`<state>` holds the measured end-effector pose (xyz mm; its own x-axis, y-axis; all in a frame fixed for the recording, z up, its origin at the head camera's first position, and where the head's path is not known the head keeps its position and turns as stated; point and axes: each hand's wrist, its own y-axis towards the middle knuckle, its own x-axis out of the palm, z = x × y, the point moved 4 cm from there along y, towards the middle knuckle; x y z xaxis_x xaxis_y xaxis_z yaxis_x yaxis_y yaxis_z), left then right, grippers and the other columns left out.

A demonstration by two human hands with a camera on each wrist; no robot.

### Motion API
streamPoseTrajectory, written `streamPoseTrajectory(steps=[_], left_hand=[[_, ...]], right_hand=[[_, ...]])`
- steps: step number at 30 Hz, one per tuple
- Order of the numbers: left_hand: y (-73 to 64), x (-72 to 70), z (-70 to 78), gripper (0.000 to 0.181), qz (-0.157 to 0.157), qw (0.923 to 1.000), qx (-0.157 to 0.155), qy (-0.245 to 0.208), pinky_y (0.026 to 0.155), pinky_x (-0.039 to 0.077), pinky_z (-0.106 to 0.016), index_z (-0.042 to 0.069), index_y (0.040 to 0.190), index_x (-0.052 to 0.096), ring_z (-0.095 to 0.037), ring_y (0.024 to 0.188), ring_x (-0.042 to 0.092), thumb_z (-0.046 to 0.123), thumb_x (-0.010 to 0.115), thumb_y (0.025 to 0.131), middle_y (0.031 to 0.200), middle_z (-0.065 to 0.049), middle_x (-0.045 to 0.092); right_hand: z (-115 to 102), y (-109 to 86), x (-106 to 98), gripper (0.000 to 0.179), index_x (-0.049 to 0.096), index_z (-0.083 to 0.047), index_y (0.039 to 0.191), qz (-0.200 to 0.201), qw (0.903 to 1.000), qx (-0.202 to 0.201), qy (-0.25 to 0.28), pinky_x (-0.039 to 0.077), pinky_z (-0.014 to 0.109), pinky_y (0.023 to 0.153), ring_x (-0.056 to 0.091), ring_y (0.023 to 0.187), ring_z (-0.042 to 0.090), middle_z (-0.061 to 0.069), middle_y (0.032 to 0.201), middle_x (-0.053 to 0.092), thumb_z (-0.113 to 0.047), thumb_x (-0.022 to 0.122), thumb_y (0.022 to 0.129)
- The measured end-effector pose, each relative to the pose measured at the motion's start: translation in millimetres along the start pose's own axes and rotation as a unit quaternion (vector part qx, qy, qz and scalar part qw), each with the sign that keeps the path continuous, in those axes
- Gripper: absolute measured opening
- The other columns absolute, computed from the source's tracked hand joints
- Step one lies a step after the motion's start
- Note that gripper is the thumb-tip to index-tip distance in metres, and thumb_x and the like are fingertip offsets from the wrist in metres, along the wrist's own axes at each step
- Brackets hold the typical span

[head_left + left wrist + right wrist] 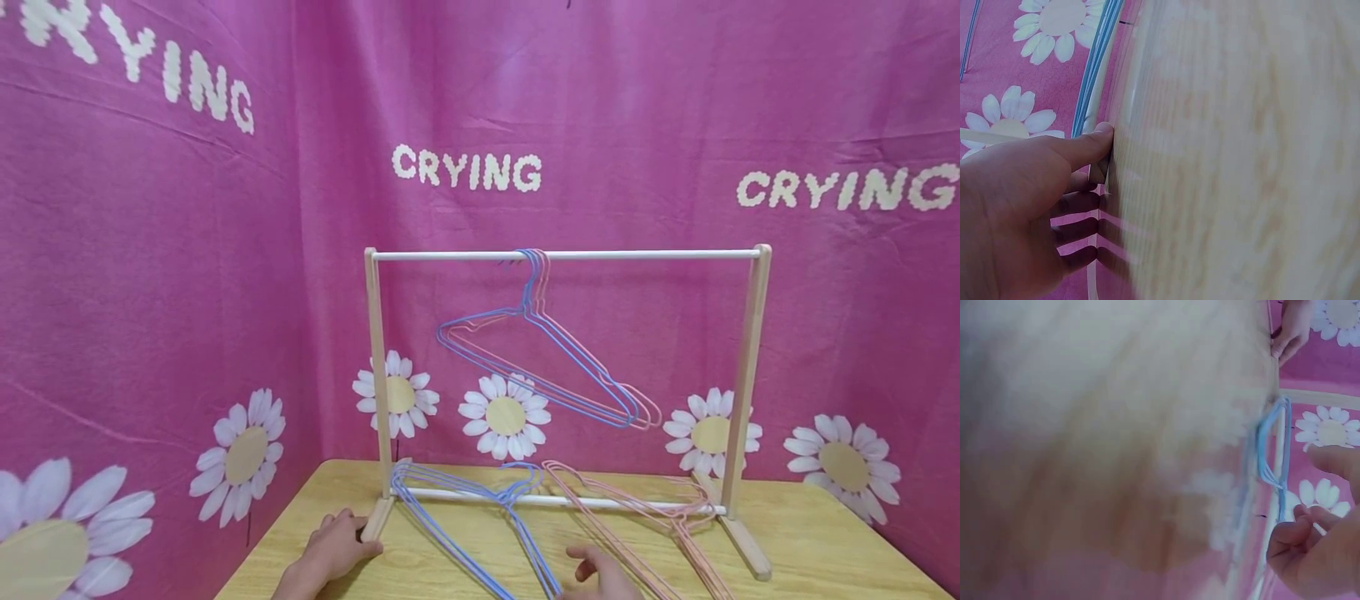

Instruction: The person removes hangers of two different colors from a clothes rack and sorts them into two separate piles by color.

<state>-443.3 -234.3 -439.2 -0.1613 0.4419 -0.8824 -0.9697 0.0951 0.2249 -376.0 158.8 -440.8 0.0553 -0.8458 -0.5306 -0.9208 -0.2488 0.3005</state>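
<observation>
Though some hangers (pixel 581 365) hang, blue pile (pixel 504 498), pink pile (pixel 678 523) lie unhung, my left fingers (pixel 1075 232) pinching rack foot (pixel 378 518), right fingers (pixel 1291 532) loose, probably empty.

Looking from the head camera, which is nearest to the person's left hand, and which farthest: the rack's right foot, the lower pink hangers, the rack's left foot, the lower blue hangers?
From the left hand:
1. Rack's left foot: right at the hand.
2. Lower blue hangers: just right of that foot.
3. Lower pink hangers: right of the blue ones.
4. Rack's right foot: far right.
</observation>
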Motion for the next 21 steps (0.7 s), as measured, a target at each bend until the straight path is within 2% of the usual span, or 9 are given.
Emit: streamPoseTrajectory(steps=[6, 11, 15, 17, 21], left_hand=[[-1.3, -1.1, 3.0, 0.054, 0.011, 0.9999, 0.002, 0.001, 0.071, 0.039, -0.039, 0.003, 0.121, 0.070, -0.023, 0.083, 0.046, 0.035, 0.080, 0.079, 0.090, -0.005, 0.054], [-1.1, -1.1, 2.1, 0.054, 0.010, 0.9999, 0.001, 0.007, 0.071, 0.039, -0.039, 0.002, 0.122, 0.069, -0.023, 0.083, 0.045, 0.035, 0.080, 0.080, 0.090, -0.005, 0.054], [-1.1, -1.0, 0.6, 0.055, 0.008, 1.0000, -0.003, 0.001, 0.073, 0.039, -0.040, 0.002, 0.123, 0.069, -0.023, 0.085, 0.045, 0.035, 0.080, 0.080, 0.092, -0.006, 0.055], [-0.7, -0.5, -0.4, 0.055, 0.006, 1.0000, -0.005, -0.004, 0.074, 0.039, -0.040, 0.002, 0.124, 0.069, -0.023, 0.086, 0.046, 0.034, 0.080, 0.080, 0.093, -0.005, 0.055], [0.4, 0.4, -1.7, 0.056, 0.003, 1.0000, -0.005, -0.007, 0.074, 0.039, -0.040, 0.002, 0.124, 0.068, -0.023, 0.086, 0.045, 0.035, 0.079, 0.081, 0.093, -0.006, 0.055]], right_hand=[[-20, -2.5, -22, 0.057, 0.061, 0.005, 0.123, 0.092, 0.9947, -0.011, -0.046, 0.034, 0.020, 0.055, 0.035, 0.059, 0.003, 0.001, 0.090, 0.053, -0.012, 0.082, 0.073], [-38, -3.4, -35, 0.053, 0.064, -0.007, 0.120, 0.169, 0.9820, -0.028, -0.080, 0.035, 0.020, 0.055, 0.035, 0.057, 0.001, -0.002, 0.091, 0.052, -0.013, 0.086, 0.073], [-50, -2.6, -48, 0.051, 0.065, -0.007, 0.120, 0.236, 0.9630, -0.059, -0.115, 0.034, 0.021, 0.055, 0.037, 0.061, 0.002, -0.001, 0.093, 0.053, -0.012, 0.085, 0.074], [-56, -1.8, -56, 0.051, 0.064, -0.007, 0.121, 0.268, 0.9501, -0.077, -0.139, 0.033, 0.021, 0.054, 0.038, 0.062, 0.002, 0.000, 0.093, 0.054, -0.012, 0.084, 0.075], [-69, -0.1, -73, 0.052, 0.063, -0.007, 0.124, 0.310, 0.9300, -0.103, -0.168, 0.034, 0.021, 0.054, 0.038, 0.064, 0.004, 0.002, 0.095, 0.054, -0.011, 0.083, 0.077]])
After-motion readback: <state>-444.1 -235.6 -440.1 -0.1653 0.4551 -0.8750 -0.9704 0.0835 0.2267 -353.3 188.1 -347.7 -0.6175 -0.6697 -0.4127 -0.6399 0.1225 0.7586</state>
